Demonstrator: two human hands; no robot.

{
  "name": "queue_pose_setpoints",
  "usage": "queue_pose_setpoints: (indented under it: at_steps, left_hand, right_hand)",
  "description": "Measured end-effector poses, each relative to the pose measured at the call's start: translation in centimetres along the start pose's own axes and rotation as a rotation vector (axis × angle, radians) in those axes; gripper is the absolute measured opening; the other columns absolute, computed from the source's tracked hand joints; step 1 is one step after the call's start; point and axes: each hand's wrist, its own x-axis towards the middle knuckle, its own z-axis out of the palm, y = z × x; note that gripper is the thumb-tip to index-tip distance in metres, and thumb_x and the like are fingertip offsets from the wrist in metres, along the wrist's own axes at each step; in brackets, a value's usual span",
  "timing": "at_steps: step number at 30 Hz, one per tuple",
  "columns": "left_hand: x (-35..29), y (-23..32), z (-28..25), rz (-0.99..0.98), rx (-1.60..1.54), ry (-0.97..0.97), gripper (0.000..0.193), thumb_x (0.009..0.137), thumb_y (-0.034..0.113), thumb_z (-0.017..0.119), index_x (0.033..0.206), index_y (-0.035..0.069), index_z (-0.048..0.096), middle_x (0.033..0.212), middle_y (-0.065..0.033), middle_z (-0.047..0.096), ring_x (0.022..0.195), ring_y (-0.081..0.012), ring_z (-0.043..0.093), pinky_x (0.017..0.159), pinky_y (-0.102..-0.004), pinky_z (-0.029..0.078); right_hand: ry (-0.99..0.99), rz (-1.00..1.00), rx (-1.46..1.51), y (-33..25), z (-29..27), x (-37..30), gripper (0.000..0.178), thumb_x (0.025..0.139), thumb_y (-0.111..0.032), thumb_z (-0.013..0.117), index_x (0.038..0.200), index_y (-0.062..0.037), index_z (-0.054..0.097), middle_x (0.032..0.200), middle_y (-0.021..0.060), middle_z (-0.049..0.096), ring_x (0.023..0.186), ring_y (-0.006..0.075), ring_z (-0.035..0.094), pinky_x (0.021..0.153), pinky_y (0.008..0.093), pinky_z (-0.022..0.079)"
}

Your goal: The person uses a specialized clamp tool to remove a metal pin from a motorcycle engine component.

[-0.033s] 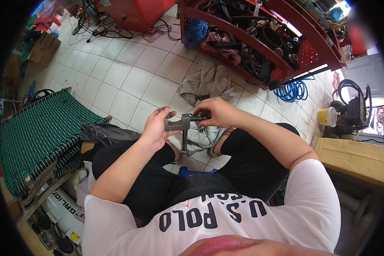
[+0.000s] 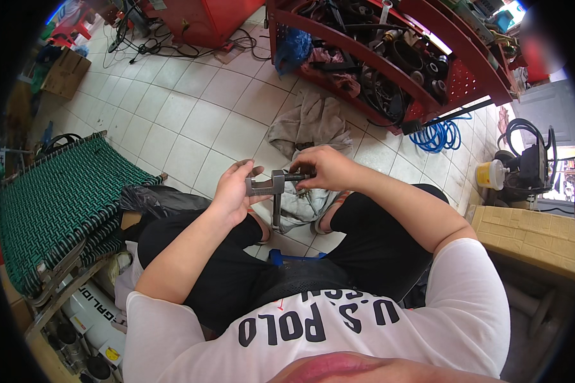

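Note:
A grey metal screw tool (image 2: 278,183), clamp-like with a U-shaped jaw, a threaded rod and a bar pointing down, is held level between my hands. My left hand (image 2: 233,193) supports the jaw end, its thumb above and other fingers beneath. At the opposite end, the fingers of my right hand (image 2: 329,170) close round the dark threaded rod and partly hide it. Below the hands, a pale crumpled cloth (image 2: 300,210) lies on the tiles between my feet, with small dark bits on it that are too small to name.
Beyond my hands lies a grey-brown rag (image 2: 313,121). A red tool cart (image 2: 364,48) full of parts stands ahead, with a coiled blue hose (image 2: 437,136) beside it. At left is a green woven folding bed (image 2: 76,201); at right, a cardboard box (image 2: 530,236) and a white-yellow bucket (image 2: 490,174).

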Motion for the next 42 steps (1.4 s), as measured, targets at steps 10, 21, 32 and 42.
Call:
queue_pose_setpoints:
  at_steps: [10,21,32,42]
  left_hand:
    - [-0.3,-0.2,0.3,0.005,0.048,-0.007,0.026,0.108,0.027,0.054,0.125,0.008,0.049,0.119,-0.0062,0.06,0.098,-0.0307,0.072,0.081,-0.0497,0.064]
    - [-0.4,0.2,0.3,0.025,0.031,-0.01,0.028,0.108,0.027,0.053,0.127,0.007,0.048,0.12,-0.0074,0.058,0.101,-0.0306,0.071,0.083,-0.0499,0.063]
    - [-0.2,0.1,0.0,0.044,0.007,-0.006,0.027,0.108,0.026,0.052,0.129,0.009,0.047,0.121,-0.0077,0.059,0.091,-0.0278,0.073,0.072,-0.0444,0.066]
    - [-0.2,0.1,0.1,0.046,0.01,-0.018,0.026,0.108,0.026,0.053,0.127,0.009,0.047,0.121,-0.0079,0.059,0.092,-0.0286,0.073,0.073,-0.0443,0.066]
  right_hand:
    - [-0.431,0.497,0.478,0.7,-1.7,-0.5,0.055,0.106,-0.05,0.055,0.106,0.0018,0.072,0.087,0.0091,0.077,0.083,0.0177,0.073,0.079,0.0337,0.057]
    - [-0.313,0.313,0.375,1.4,-1.4,-0.3,0.041,0.101,-0.039,0.07,0.107,0.0008,0.066,0.082,0.0037,0.068,0.082,0.012,0.067,0.075,0.0307,0.056]
    - [-0.35,0.406,0.477,1.1,-1.5,-0.2,0.041,0.103,-0.042,0.067,0.097,-0.0013,0.067,0.084,0.0041,0.07,0.076,0.0117,0.065,0.072,0.0299,0.053]
    - [-0.412,0.592,0.711,1.1,-1.7,-0.3,0.042,0.102,-0.045,0.066,0.102,-0.0021,0.068,0.085,0.0051,0.072,0.075,0.0121,0.067,0.067,0.0282,0.051]
